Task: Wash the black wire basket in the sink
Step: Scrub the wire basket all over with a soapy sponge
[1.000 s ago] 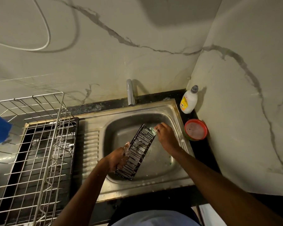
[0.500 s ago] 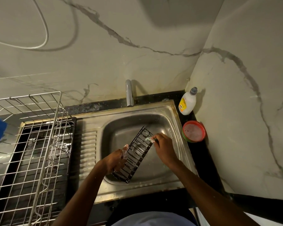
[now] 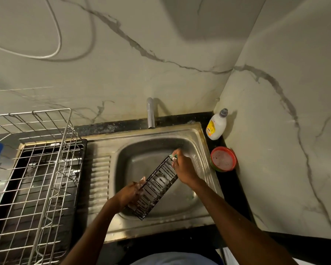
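Black wire basket (image 3: 157, 188), soapy, tilted

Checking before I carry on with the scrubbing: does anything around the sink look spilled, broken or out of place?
Nothing is spilled or broken. The black wire basket is tilted over the sink, gripped by the left hand while the right hand scrubs its far end. The soap bottle stands upright.

Over the sink (image 3: 197, 138) the left hand (image 3: 129, 194) grips the basket (image 3: 157, 186) by its long side at 8 o'clock. The right hand (image 3: 183, 169) pinches a sponge (image 3: 174, 156) against the basket's end at 1 o'clock. A bottle (image 3: 216, 128) and a red tub (image 3: 223, 159) stand at 2 o'clock, with a rack (image 3: 46, 169) at 9 o'clock.
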`<state>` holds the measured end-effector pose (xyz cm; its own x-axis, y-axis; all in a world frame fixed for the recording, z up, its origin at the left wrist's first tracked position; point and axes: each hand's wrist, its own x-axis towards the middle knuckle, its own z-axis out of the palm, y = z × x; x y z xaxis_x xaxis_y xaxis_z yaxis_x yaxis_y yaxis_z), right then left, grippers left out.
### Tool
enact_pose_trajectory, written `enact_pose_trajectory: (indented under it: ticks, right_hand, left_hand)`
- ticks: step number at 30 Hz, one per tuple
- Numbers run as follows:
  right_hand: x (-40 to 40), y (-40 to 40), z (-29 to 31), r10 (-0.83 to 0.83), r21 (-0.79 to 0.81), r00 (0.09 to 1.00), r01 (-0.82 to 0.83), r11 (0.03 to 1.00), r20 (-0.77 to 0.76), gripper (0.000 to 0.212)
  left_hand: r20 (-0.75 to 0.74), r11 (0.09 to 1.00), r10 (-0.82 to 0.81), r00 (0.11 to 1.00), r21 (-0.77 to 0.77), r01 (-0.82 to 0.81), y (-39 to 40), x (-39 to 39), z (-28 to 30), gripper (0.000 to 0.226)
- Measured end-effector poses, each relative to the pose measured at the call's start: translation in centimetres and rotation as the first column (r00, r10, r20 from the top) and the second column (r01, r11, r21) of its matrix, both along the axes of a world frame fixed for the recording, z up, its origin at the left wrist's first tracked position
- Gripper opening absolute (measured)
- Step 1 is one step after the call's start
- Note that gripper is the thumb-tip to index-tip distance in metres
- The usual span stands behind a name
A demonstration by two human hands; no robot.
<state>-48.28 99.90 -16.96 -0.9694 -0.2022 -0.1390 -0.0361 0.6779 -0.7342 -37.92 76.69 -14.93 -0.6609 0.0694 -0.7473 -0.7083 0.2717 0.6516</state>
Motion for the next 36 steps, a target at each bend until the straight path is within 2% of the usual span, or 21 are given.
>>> enact_pose_trajectory:
  ticks: [3,8,11,12,14,16,20,22,25,28,30,32,34,36]
  right_hand:
    - [0.7,-1.4,-0.3,0.018,0.052,0.998,-0.015,0.999,-0.063,0.032]
    - [1.0,-2.1,0.8,-0.063,0.022,0.993,0.066,0.998,-0.099,0.028]
    - [1.3,-2.1,1.6,-0.129,0.001,0.988,0.13,0.992,-0.088,0.022]
    - [1.4,-2.2,1.8,-0.144,-0.014,0.986,0.144,0.99,-0.086,0.02]
    - [1.7,-2.4,2.3,-0.17,-0.043,0.982,0.166,0.985,-0.087,0.019]
    - [1.9,-2.7,2.5,-0.193,-0.067,0.978,0.188,0.98,-0.075,0.019]
    - [1.6,-1.5,2.8,-0.232,-0.119,0.973,0.231,0.966,0.004,0.018]
    - [0.8,0.6,3.3,-0.279,-0.123,0.96,0.273,0.954,-0.028,0.018]
    - [-1.3,6.1,3.6,-0.4,-0.002,0.906,0.403,0.915,-0.137,0.018]
    - [-3.7,12.4,2.2,-0.482,0.197,0.863,0.504,0.841,-0.152,0.015]
    - [-4.9,14.9,0.9,-0.445,0.348,0.894,0.436,0.83,-0.057,0.027]
    - [-5.5,15.7,-0.3,-0.361,0.474,0.932,0.326,0.818,-0.019,0.034]
    - [-5.9,15.6,-1.2,-0.298,0.494,0.954,0.272,0.826,-0.027,0.04]
    - [-6.1,15.2,-1.4,-0.238,0.517,0.971,0.203,0.831,0.0,0.041]
  left_hand:
    - [-0.06,0.986,-0.068,0.996,-0.153,0.058,0.3,0.3,0.2,0.051]
    - [-0.118,0.962,-0.111,0.987,-0.263,0.077,0.3,0.2,0.0,0.066]
    - [-0.145,0.881,-0.238,0.96,-0.448,0.151,0.3,-0.4,-0.1,0.071]
    - [-0.2,0.897,-0.212,0.957,-0.429,0.109,0.7,-0.7,0.2,0.073]
    - [-0.334,0.965,-0.069,0.94,-0.261,-0.022,1.6,-1.2,0.7,0.073]
    - [-0.4,0.987,0.013,0.916,-0.143,-0.076,2.6,-1.4,1.1,0.065]
    - [-0.452,0.994,-0.012,0.892,-0.106,-0.04,2.8,-1.1,0.0,0.059]
    - [-0.45,0.995,-0.002,0.893,-0.09,-0.042,2.4,-0.9,-0.6,0.058]
    - [-0.435,0.997,0.066,0.898,-0.001,-0.074,2.0,-0.7,-0.7,0.054]
    - [-0.403,0.997,0.051,0.914,-0.033,-0.07,1.5,-0.7,-0.5,0.055]
    - [-0.41,0.995,-0.006,0.912,-0.094,-0.036,1.4,-0.9,-0.2,0.052]
    - [-0.416,0.994,-0.042,0.909,-0.108,-0.003,1.5,-1.1,0.2,0.037]
    - [-0.459,0.987,-0.13,0.879,-0.143,0.072,1.7,-1.5,0.3,0.03]
    - [-0.484,0.952,-0.283,0.828,-0.246,0.182,1.7,-1.9,-0.3,0.029]
